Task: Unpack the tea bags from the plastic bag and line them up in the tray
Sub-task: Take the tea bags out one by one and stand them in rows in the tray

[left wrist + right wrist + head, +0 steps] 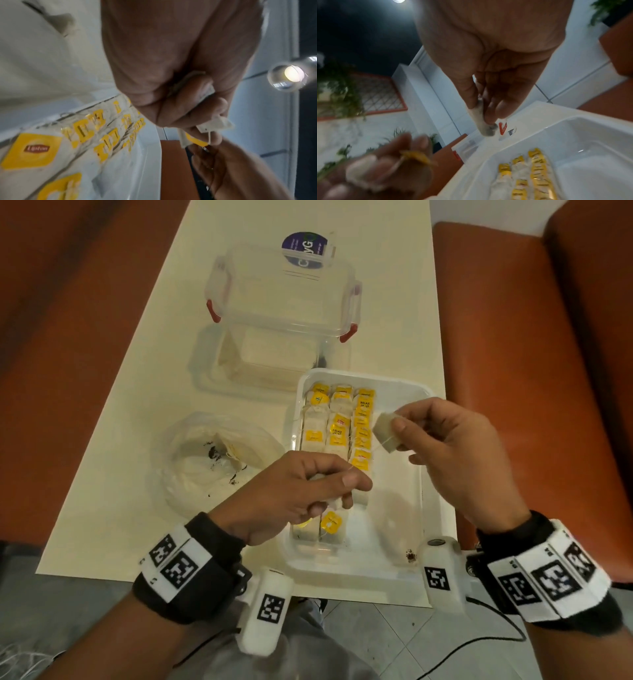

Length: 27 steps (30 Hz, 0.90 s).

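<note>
The cream-coloured desk (144, 392) carries a clear plastic lidded storage box with red latches (284, 292) at the far end, a crumpled clear plastic bag (191, 460) on the near left, and a white rectangular plastic tray (404, 508) on the near right. Three rows of white paper tea bags with yellow tags (337, 433) fill the tray's left part. Above it, the right hand (455, 453) pinches a single white tea bag (387, 431) between thumb and fingers. The left hand (291, 494), fingers curled, grips another small tea bag with a yellow tag (205, 125), mostly hidden; a thin string runs between the hands. The plastic bag holds dark crumbs; anything else is unclear.
</note>
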Tool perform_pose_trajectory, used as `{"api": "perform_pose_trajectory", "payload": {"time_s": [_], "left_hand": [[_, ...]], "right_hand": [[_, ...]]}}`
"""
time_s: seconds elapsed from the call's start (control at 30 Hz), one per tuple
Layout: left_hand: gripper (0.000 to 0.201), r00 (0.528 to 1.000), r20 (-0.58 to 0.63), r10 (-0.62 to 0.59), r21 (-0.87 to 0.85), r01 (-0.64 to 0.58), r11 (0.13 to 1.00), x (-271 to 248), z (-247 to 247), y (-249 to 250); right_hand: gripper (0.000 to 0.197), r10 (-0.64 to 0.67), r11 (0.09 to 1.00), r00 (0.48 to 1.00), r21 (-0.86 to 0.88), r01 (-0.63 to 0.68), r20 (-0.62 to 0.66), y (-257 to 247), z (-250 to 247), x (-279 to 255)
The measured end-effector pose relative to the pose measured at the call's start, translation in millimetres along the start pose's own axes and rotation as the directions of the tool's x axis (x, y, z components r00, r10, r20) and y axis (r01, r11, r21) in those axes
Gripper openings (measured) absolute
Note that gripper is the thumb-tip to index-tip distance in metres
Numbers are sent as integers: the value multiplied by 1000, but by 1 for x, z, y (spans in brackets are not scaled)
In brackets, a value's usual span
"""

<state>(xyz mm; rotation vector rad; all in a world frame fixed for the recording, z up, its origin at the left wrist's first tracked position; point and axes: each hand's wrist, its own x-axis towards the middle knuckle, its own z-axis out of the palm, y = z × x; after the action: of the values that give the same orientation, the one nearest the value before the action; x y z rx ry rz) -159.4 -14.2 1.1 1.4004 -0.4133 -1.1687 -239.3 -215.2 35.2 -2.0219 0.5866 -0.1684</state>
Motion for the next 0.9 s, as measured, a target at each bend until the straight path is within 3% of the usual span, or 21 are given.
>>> {"api": "perform_pose_trajectory", "payload": {"time_s": [0.13, 0.27, 0.37, 0.5, 0.67, 0.83, 0.9], "left_hand": [[24, 1000, 7, -14, -277, 16, 961, 0, -9, 1], [17, 999, -39, -35, -352, 20, 936, 5, -8, 3], [16, 997, -29, -65, -438, 46, 898, 6, -7, 2], [13, 994, 69, -83, -520, 107, 848, 3, -12, -2], [14, 990, 106, -91, -525, 133, 841, 2, -14, -4], [12, 987, 146, -68, -436, 126, 891, 0, -21, -2], [9, 986, 161, -50, -353, 104, 930, -3, -22, 0]], "right_hand": [[4, 17, 998, 982, -61, -6, 190, 8, 6, -7], [7, 68, 995, 957, 54, -87, 283, 1, 16, -12], [10, 83, 992, 956, 67, -106, 282, 0, 21, -13], [11, 86, 990, 976, 90, -106, 199, 1, 22, -12], [10, 91, 986, 942, 107, -131, 323, -4, 26, -16], [12, 248, 882, 886, 287, -373, 392, -6, 27, -14], [11, 271, 865, 866, 290, -411, 419, -6, 26, -14]]}}
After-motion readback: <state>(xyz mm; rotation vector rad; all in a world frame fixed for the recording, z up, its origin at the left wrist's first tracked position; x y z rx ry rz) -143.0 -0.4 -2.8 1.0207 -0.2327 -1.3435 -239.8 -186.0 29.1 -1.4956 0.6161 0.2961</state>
